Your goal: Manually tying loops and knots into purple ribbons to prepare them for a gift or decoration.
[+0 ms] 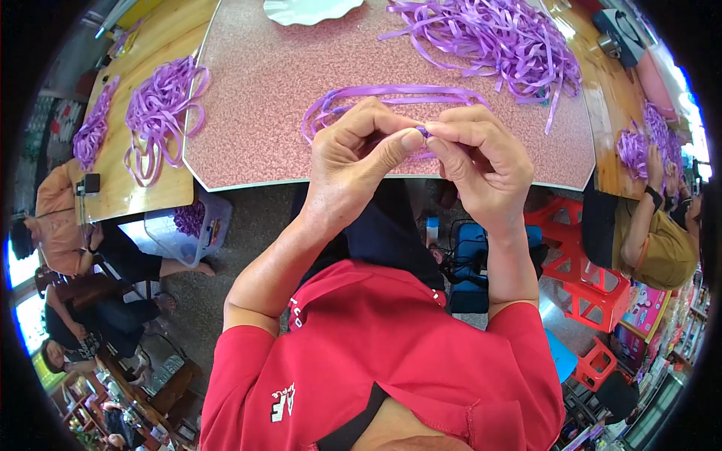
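Note:
Both my hands meet in front of me, above the near edge of the pink speckled table [256, 105]. Thumb and fingertips of my left hand [357, 154] pinch a purple ribbon strap, and my right hand [485, 154] pinches the same spot from the other side. Only a small dark purple bit shows between the fingertips; whether it is a knot or a clip I cannot make out. Behind my hands the rest of the purple ribbon strap [421, 89] lies on the tabletop in a long loop.
A big heap of purple straps [496, 41] covers the table's far right. A white scalloped plate [310, 9] sits at the far edge. Another strap pile [162, 105] lies on the wooden table at left. People sit at both sides; red stools [594, 297] stand at right.

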`<state>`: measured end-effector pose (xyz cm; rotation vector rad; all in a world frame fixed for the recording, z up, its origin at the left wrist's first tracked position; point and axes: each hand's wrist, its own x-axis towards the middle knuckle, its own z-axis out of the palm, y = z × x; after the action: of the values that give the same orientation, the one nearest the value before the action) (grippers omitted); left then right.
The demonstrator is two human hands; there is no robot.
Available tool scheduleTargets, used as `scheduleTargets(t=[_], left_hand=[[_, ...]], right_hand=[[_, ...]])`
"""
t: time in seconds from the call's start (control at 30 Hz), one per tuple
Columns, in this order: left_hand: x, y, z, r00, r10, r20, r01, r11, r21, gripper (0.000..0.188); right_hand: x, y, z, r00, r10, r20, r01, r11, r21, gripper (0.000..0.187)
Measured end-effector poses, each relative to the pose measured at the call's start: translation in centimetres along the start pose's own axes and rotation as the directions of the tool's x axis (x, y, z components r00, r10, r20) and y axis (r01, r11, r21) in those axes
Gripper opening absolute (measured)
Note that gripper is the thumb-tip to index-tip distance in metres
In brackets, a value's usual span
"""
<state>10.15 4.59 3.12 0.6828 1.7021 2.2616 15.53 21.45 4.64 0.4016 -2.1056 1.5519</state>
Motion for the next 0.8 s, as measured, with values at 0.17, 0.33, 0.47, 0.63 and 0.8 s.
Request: scheduleTargets(t=[0.17, 0.33, 0.47, 0.63, 0.8], left_hand=[[0.3, -0.4, -0.4, 1.000, 0.000, 0.015, -0.001, 0.998, 0.069, 0.010], [0.5, 0.4, -0.5, 0.996, 0.083, 0.038, -0.089, 0.977, 0.191, 0.010], [0.5, 0.8, -0.5, 0.994, 0.090, 0.064, -0.100, 0.981, 0.166, 0.010], [0.5, 0.8, -0.4, 0.996, 0.055, 0.071, -0.060, 0.995, 0.078, 0.010], [0.7, 0.8, -0.9, 0.992, 0.006, 0.127, -0.022, 0.992, 0.126, 0.010]], right_hand=[[0.9, 0.8, -0.9, 0.988, -0.106, 0.114, 0.114, 0.992, -0.062, 0.014], [1.0, -0.6, -0.8, 0.950, 0.294, 0.106, -0.313, 0.900, 0.303, 0.017], [0.8, -1.0, -0.8, 0.900, 0.420, 0.119, -0.429, 0.800, 0.419, 0.016], [0.4, -0.7, -0.8, 0.982, 0.176, 0.062, -0.187, 0.944, 0.271, 0.015], [1.1, -0.9, -1.9, 0.989, 0.052, 0.136, -0.062, 0.996, 0.067, 0.013]])
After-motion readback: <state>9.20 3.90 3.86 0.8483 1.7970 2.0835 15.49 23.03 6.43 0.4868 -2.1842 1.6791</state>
